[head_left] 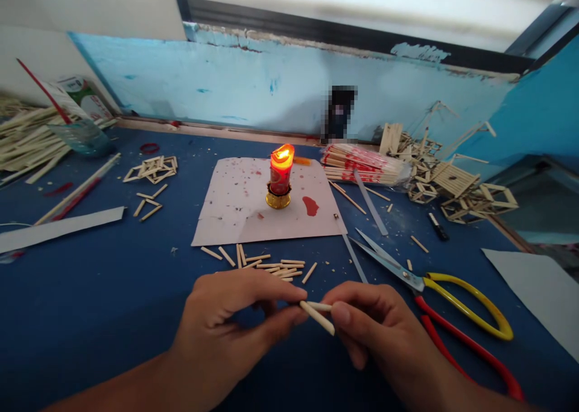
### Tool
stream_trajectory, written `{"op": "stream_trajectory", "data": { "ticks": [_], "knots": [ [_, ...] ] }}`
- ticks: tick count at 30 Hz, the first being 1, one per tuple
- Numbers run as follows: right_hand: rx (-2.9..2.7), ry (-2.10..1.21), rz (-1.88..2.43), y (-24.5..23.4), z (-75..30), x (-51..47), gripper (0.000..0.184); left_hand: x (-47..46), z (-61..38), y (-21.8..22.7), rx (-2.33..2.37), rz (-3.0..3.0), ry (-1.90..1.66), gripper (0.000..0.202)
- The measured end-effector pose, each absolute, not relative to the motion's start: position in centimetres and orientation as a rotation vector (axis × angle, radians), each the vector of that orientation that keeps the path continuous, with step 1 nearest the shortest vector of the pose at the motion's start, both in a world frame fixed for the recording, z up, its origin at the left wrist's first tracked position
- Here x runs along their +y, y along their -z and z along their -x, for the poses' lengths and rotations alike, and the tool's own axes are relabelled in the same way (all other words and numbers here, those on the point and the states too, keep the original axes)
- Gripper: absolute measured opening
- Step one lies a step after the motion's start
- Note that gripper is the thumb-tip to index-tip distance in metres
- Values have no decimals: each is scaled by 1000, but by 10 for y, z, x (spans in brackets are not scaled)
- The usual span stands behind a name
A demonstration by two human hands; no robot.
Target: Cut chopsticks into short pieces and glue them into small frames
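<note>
Two short wooden sticks (319,320) meet at an angle between my hands, close to me over the blue table. My left hand (239,315) pinches them where they meet, thumb and forefinger closed. With thumb and fingers, my right hand (375,324) grips the far end of one stick, while the other stick's end points free toward me. Just beyond my hands lies a loose pile of short cut sticks (275,267). A lit red candle (280,174) stands upright in a gold holder on a stained white sheet (235,201).
Scissors (416,279) with yellow and red handles lie partly open at my right. Behind them are a packet of sticks (362,163) and stick frames (452,183). At left are small stick frames (154,169), a paper strip (63,228) and a plastic cup (84,137).
</note>
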State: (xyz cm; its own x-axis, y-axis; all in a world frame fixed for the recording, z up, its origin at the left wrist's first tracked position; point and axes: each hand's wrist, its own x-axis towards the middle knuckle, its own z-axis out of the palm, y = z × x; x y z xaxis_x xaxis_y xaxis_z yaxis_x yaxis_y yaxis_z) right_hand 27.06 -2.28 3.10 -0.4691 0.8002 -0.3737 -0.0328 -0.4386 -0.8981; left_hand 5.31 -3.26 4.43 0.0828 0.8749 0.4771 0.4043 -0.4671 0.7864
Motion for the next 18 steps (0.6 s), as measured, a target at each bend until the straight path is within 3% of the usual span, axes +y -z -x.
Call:
{"op": "stream_trajectory", "data": {
  "ticks": [18],
  "knots": [
    [-1174,-1879,1164,-28,-273,-24,32,-29,-53,-44,1254,-1909,-1344,15]
  ]
}}
